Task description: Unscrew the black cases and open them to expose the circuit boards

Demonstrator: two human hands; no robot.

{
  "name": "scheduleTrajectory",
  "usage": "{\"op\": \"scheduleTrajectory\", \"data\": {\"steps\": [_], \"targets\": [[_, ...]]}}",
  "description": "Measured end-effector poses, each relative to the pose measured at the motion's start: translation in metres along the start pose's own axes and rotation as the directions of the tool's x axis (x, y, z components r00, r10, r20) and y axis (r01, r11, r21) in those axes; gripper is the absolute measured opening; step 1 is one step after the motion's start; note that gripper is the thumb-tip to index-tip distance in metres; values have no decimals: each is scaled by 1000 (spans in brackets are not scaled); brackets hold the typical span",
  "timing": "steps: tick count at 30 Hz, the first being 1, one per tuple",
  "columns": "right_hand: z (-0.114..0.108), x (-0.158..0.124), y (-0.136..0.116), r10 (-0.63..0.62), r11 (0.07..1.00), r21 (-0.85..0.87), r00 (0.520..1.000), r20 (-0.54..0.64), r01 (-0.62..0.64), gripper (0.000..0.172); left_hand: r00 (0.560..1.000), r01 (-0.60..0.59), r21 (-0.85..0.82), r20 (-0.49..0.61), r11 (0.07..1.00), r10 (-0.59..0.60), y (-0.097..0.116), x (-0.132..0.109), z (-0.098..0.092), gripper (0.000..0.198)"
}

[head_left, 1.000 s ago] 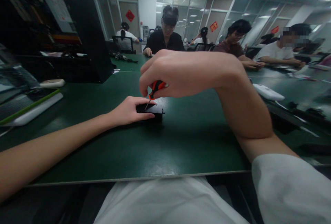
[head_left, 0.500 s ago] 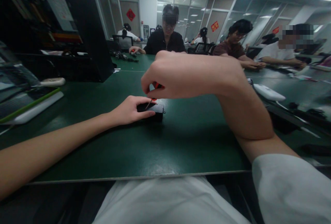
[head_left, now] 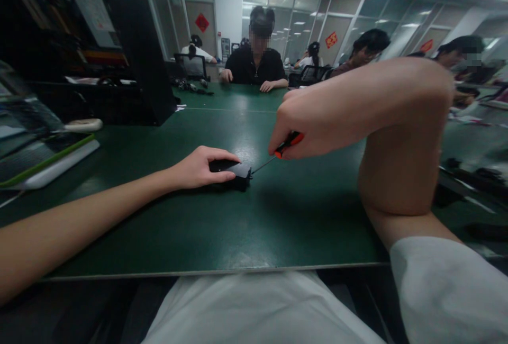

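Observation:
My left hand (head_left: 206,168) grips a small black box-like device (head_left: 239,170) between thumb and fingers on the green table. Part of the device lies hidden under that hand. My right hand (head_left: 304,127) is closed around the red and black handle of a screwdriver (head_left: 289,144). The screwdriver's thin shaft slants down to the left, and its tip is at the device's right end, by a small protruding part. Whether the tip touches it, I cannot tell.
The green table (head_left: 178,238) stretches ahead to a person in black (head_left: 256,66) seated opposite. A tall black cabinet (head_left: 137,42) and a green-edged tray (head_left: 51,159) stand on the left. Dark tangled items (head_left: 192,87) lie at the far edge. Other people sit at the right.
My right hand has moved right with the screwdriver. Its tip has gone from above the device's top to its right end. The device is slightly tilted now. The person opposite has drawn a hand in.

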State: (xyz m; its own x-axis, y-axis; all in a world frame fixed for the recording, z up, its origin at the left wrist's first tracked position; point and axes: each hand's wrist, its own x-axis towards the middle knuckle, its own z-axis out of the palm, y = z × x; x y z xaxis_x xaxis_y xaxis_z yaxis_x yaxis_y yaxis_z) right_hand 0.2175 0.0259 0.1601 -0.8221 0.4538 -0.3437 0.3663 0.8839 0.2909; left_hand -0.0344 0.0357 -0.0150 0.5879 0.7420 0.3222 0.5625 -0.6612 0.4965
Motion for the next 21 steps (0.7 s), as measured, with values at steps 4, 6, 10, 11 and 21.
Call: {"op": "scheduleTrajectory", "data": {"steps": [4, 6, 10, 11, 21], "targets": [[0, 8, -4, 37, 997, -61, 999, 5, -37, 30, 1000, 15, -10, -3, 1000, -15, 2, 0, 0, 48], [0, 13, -5, 53, 995, -85, 998, -20, -55, 29, 1000, 16, -19, -6, 1000, -16, 2, -1, 0, 48], [-1, 17, -2, 20, 999, -39, 1000, -13, -21, 30, 1000, 12, -27, -9, 1000, -12, 1, 0, 0, 47], [-1, 17, 0, 8, 1000, -17, 1000, 0, -8, 31, 1000, 11, -29, -9, 1000, -11, 1, 0, 0, 48], [-1, 13, 11, -32, 997, 64, 999, -14, 33, 30, 1000, 0, -12, -4, 1000, 0, 1, -1, 0, 49]]}}
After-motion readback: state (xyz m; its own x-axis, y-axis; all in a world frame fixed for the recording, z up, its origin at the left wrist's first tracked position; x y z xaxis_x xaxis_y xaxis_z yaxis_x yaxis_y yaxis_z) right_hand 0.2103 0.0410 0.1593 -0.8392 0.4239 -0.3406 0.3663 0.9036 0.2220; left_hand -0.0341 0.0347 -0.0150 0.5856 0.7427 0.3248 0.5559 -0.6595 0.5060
